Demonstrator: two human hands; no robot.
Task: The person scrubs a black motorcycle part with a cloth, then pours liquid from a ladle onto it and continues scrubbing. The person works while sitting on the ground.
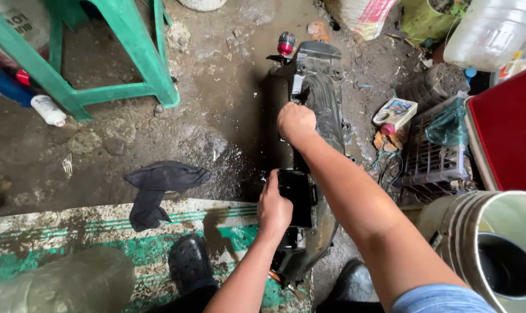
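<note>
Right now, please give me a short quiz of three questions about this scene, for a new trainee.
1. True or false: both hands touch the long black plastic panel lying on the dirt floor.
2. Which hand is farther from the person's body? A) left hand B) right hand
3. Fill in: the dark cloth lies partly on the ____ and white mat.

Key
1. True: the left hand grips the near end, and the right hand presses on the middle.
2. B.
3. Green.
</note>
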